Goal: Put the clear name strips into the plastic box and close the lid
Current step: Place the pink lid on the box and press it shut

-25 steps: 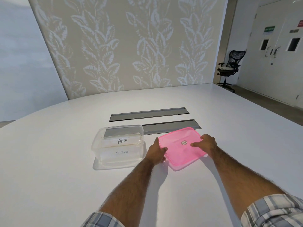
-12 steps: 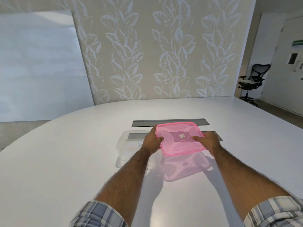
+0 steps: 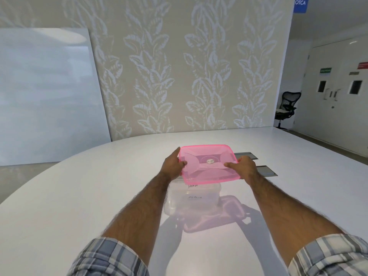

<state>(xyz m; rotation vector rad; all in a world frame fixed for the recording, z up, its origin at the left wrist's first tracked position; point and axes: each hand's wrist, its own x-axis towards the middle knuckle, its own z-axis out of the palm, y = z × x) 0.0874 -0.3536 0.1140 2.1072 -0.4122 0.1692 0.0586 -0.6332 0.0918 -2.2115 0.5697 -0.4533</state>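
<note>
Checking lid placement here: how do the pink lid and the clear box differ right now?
The pink lid is tinted pink and held in the air by the left hand and right hand; the clear box is colourless and rests on the table. The lid is flat, the box deep. Both are see-through plastic.

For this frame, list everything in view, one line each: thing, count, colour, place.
Translucent pink plastic lid: one, pink, held above the box.
Clear plastic box: one, transparent, on the table under the lid.
Clear name strips: at least two, handwritten, inside the box.
Grey cable hatches: two, grey, set in the table behind the lid.
Large white table: one, white.
Whiteboard: one, white, leaning at left.
Black office chair: one, far right.
Left hand: fingers on the lid's left edge.
Right hand: fingers on the lid's right edge.
</note>
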